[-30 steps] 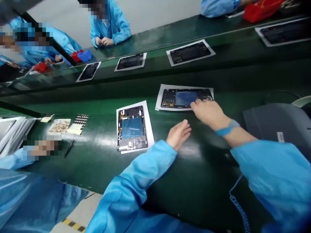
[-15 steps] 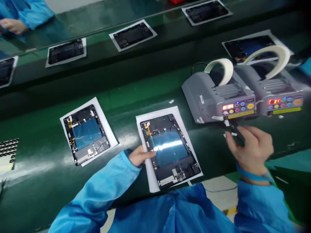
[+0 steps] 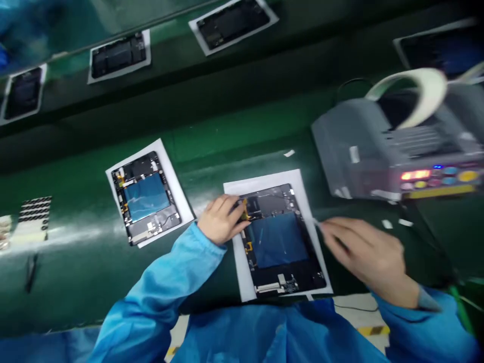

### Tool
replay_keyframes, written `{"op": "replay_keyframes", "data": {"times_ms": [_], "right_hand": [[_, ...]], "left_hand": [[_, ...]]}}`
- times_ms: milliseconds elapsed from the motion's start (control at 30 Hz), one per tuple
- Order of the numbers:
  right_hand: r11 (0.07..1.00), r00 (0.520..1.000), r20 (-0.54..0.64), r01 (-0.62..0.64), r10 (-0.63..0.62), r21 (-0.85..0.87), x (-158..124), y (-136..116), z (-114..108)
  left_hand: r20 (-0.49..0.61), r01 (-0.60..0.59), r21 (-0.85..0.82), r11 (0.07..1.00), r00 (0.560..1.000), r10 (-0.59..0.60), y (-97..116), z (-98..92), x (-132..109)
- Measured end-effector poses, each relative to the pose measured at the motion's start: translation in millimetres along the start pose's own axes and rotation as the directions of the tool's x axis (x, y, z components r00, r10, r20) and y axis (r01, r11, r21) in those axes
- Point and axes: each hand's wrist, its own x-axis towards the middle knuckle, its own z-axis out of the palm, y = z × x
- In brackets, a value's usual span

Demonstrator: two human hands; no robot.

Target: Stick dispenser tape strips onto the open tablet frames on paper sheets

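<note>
An open tablet (image 3: 280, 242) with its back cover off and a blue battery lies on a white sheet (image 3: 242, 282) in front of me. My left hand (image 3: 220, 219) sits on the tablet's upper left corner, its bent fingers pressed against the frame by an orange flex cable. My right hand (image 3: 365, 254) is blurred by motion just right of the tablet. Its fingers are pinched together on what looks like a small pale strip of tape (image 3: 316, 222) pointing at the tablet's right edge.
A grey tape dispenser (image 3: 363, 151) with lit buttons and a pale tape loop stands at the right. A second open tablet (image 3: 145, 196) on paper lies to the left. More tablets (image 3: 119, 53) sit on the far green belt. Black dot stickers (image 3: 34, 212) lie far left.
My right hand left the dispenser's outlet and swung left toward the tablet. My left hand slid from the sheet's edge up onto the tablet's upper left corner. The view shifted.
</note>
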Motion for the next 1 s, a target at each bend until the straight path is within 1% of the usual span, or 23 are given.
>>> {"op": "replay_keyframes", "data": {"times_ms": [33,67,133,200,233,300,367,433,600,667,767,833,900,1000], "right_hand": [[0.998,0.998,0.032,0.054,-0.055,0.036,15.7,-14.3,10.9],[0.993,0.994,0.034,0.101,-0.103,0.06,34.9,-27.8,21.4],[0.98,0.981,0.001,0.191,-0.192,0.054,77.9,-49.7,39.0],[0.965,0.964,-0.047,0.263,-0.263,-0.005,116.0,-63.0,50.6],[0.955,0.954,-0.061,0.293,-0.295,-0.04,130.0,-66.9,54.3],[0.936,0.934,-0.079,0.342,-0.349,-0.089,146.2,-71.6,58.0],[0.923,0.92,-0.089,0.373,-0.381,-0.095,150.0,-74.7,57.9],[0.919,0.914,-0.097,0.387,-0.393,-0.072,147.9,-76.5,55.9],[0.923,0.918,-0.101,0.378,-0.384,-0.07,140.9,-74.5,56.8],[0.919,0.918,-0.073,0.383,-0.391,-0.096,138.8,-73.3,60.0],[0.897,0.906,-0.021,0.416,-0.423,-0.149,136.8,-74.1,63.9],[0.886,0.899,-0.002,0.431,-0.438,-0.171,136.2,-75.6,65.3],[0.882,0.897,0.013,0.437,-0.442,-0.175,135.8,-76.8,66.0],[0.881,0.895,0.045,0.444,-0.443,-0.164,135.5,-77.7,66.3]], "left_hand": [[-0.011,-0.032,0.027,0.999,0.999,0.032,-2.3,5.7,1.6],[-0.016,-0.049,0.044,0.998,0.999,0.05,-4.7,11.9,1.9],[-0.044,-0.06,0.059,0.996,0.997,0.063,-8.3,23.5,-0.4],[-0.093,-0.05,0.068,0.996,0.994,0.057,-9.0,30.9,-4.2],[-0.116,-0.044,0.069,0.997,0.992,0.052,-8.4,32.8,-6.0],[-0.158,-0.041,0.063,0.997,0.986,0.05,-6.3,34.1,-8.9],[-0.168,-0.046,0.05,0.998,0.984,0.054,-4.1,33.8,-11.1],[-0.157,-0.046,0.043,0.998,0.986,0.052,-2.5,33.6,-12.5],[-0.107,-0.028,0.051,0.998,0.994,0.034,-0.1,32.8,-12.2],[-0.07,-0.031,0.059,0.998,0.997,0.035,0.6,32.1,-11.8],[0.018,-0.041,0.062,0.997,0.999,0.04,1.5,31.4,-11.9],[0.058,-0.043,0.066,0.997,0.998,0.039,1.8,31.3,-12.2],[0.047,-0.039,0.078,0.996,0.998,0.035,2.2,31.4,-12.2],[-0.017,-0.028,0.089,0.996,0.999,0.03,2.9,31.4,-11.5]]}}
